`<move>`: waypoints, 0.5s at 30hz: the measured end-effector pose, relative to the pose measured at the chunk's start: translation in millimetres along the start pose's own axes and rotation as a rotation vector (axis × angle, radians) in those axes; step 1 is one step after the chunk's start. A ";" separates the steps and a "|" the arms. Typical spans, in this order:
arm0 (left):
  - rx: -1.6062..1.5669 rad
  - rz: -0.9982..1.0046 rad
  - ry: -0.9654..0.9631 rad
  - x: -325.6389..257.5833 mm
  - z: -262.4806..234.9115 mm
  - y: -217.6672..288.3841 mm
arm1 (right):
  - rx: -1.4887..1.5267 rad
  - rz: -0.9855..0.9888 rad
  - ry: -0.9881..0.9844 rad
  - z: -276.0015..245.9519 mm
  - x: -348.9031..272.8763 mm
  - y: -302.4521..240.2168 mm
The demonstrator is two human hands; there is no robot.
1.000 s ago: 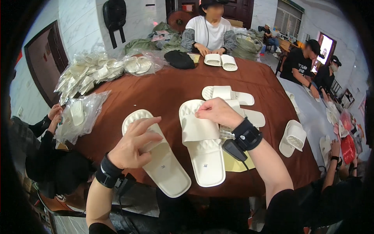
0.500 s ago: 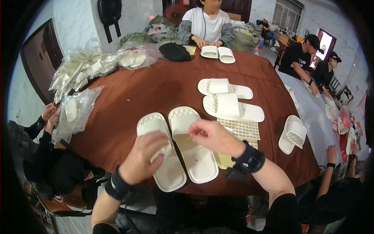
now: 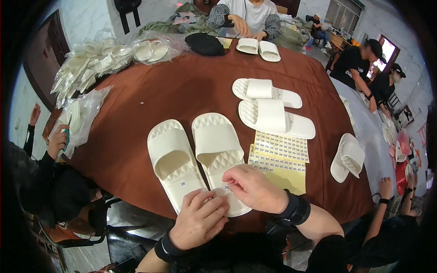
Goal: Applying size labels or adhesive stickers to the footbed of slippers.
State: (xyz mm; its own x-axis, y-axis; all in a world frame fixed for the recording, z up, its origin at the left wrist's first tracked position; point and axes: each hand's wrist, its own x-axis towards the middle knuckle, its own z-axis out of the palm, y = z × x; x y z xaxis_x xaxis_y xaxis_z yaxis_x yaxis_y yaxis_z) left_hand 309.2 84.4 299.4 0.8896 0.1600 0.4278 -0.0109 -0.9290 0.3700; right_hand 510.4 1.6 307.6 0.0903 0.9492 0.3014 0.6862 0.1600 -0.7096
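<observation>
Two white slide slippers, the left slipper (image 3: 172, 144) and the right slipper (image 3: 217, 136), lie side by side before me with their heels toward me. Small printed labels sit on both insoles. My left hand (image 3: 200, 220) rests over the inner heel edges, its fingers stretched out and slightly bent. On the right slipper's insole, beside its label, my right hand (image 3: 257, 189) has thumb and forefinger pinched together. Whatever lies between those fingertips is too small to make out. Next to that hand are yellow-backed label sheets (image 3: 282, 179).
Beyond the sheets lie two white slippers (image 3: 273, 113); another pair (image 3: 348, 157) is at the right edge. Bagged slippers (image 3: 91, 63) heap at the far left. A co-worker's hand (image 3: 58, 141) holds scissors there. Across the brown cloth (image 3: 136, 132), a person stands behind more slippers (image 3: 258, 48).
Both my hands have moved down toward the slippers' heels, uncovering the straps. A label now shows on the left slipper's insole. The view has shifted slightly.
</observation>
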 end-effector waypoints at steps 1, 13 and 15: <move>0.008 -0.014 0.005 -0.2 0.5 0.5 | -0.010 0.000 0.000 1.8 -0.5 -0.3; -0.038 -0.075 0.000 -0.8 -0.4 -0.1 | -0.128 -0.054 0.041 12.1 0.6 -0.5; -0.041 -0.075 0.000 -0.8 -1.2 0.2 | -0.155 -0.053 0.038 12.5 0.3 -0.8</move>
State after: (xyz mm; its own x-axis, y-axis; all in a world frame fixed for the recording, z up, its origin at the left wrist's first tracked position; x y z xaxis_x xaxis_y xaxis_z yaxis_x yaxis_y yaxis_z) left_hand 307.9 84.5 300.0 0.8888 0.2289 0.3970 0.0376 -0.8998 0.4347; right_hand 500.8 5.2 300.3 0.0763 0.9289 0.3623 0.7936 0.1634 -0.5861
